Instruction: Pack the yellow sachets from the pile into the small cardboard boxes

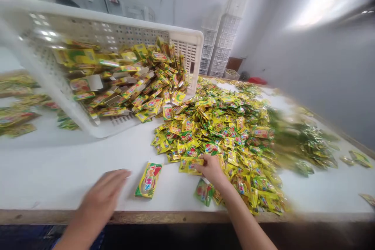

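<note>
My right hand (211, 168) rests on the near edge of a big heap of small yellow-green sweet packets (222, 133), its fingers curled onto one or two packets there. My left hand (103, 195) hovers low over the white table (73, 164), blurred by motion, fingers stretched forward toward a yellow "Twins" box (148, 180) lying flat just to its right. It holds nothing that I can see.
A white perforated crate (117, 35) is tipped toward me at the left, full of yellow boxes and packets. More boxes lie blurred at the far left (17, 113). Stacked white crates (222, 35) stand at the back wall. The table's wooden front edge (175, 217) runs below my hands.
</note>
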Available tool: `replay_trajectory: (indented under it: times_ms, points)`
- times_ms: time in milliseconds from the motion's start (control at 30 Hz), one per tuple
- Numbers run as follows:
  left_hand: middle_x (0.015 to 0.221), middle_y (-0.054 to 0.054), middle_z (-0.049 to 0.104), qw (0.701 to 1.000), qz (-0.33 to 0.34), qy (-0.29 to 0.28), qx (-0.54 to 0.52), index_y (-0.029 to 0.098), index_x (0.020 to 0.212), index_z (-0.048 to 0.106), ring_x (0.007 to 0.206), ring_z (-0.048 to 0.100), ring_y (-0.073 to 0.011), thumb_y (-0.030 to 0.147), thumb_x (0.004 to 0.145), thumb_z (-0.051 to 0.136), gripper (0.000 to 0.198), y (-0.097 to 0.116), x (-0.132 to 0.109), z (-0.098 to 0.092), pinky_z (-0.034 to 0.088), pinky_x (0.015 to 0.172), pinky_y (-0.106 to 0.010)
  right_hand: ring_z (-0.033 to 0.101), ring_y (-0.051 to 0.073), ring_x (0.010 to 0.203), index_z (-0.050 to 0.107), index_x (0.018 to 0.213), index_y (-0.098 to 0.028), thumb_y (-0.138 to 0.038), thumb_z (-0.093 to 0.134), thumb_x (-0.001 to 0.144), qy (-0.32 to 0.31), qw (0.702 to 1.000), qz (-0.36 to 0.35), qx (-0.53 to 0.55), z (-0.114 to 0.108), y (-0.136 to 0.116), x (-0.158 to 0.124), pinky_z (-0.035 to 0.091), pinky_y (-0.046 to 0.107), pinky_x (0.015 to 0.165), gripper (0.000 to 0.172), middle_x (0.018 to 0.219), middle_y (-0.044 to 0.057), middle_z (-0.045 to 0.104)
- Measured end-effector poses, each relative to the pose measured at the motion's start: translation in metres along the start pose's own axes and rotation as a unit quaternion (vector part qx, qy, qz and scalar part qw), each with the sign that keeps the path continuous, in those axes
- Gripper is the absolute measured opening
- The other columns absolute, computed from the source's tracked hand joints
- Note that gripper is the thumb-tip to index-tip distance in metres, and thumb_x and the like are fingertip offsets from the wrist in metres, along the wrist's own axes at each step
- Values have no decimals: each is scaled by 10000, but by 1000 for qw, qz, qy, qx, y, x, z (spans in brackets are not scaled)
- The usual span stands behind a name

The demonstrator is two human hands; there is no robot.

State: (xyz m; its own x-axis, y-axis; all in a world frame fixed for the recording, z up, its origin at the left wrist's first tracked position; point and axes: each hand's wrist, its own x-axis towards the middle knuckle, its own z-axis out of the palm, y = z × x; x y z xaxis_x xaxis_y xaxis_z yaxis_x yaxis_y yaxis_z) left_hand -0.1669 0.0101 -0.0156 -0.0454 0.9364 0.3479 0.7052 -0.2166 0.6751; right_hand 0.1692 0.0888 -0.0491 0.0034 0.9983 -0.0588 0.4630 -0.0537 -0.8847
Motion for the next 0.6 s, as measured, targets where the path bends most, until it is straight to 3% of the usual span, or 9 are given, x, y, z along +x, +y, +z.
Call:
replay_trajectory:
  times_ms: [67,133,233,300,400,500,600]
  points:
    - [1099,-63,702,988,1,-109,109,245,1061,683,1066,619,-254,401,892,484,304,7,15,14,437,989,-379,520,170,555,597,965,-188,-296,723,691,26,999,-9,-36,10,0,-1,388,265,532,321,592,-50,506]
    - [1155,-136,658,971,-57,-144,184,164,1165,614,1106,595,-296,454,867,492,434,19,25,34,457,943,-406,560,202,640,586,1075,-184,-254,686,729,47,996,-19,-70,15,-1,-6,412,291,590,367,690,-6,570]
    - [1080,-183,621,954,-110,-136,245,115,1132,592,1060,581,-377,513,721,636,573,35,26,60,479,840,-453,598,247,849,616,1090,-200,-202,632,781,66,990,-48,-115,18,-4,-14,448,332,733,309,943,82,621]
    - [1025,-146,607,949,-114,-137,261,143,1096,595,1015,588,-354,414,706,645,478,43,19,71,481,820,-435,571,271,988,637,1079,-222,-180,616,798,74,985,-68,-143,20,-6,-17,443,347,819,285,1063,102,594]
    - [1039,-107,579,954,-109,-132,248,163,1160,549,1018,587,-293,269,733,581,441,51,7,81,487,843,-388,534,293,1045,635,1096,-237,-175,609,813,78,978,-82,-174,24,-6,-17,438,367,843,291,1097,103,572]
    - [1095,-86,535,969,-99,-103,201,190,1290,468,1039,591,-252,251,743,581,562,56,-3,88,508,844,-343,519,301,1024,616,1117,-224,-183,616,816,86,970,-90,-209,27,-3,-16,436,388,845,304,1104,108,566]
    - [1138,-79,527,985,-77,-53,144,227,1294,459,1040,613,-243,268,753,600,561,57,-9,91,536,790,-323,517,292,1006,629,984,-213,-186,654,788,90,966,-107,-219,28,0,-19,435,383,847,200,1057,96,585]
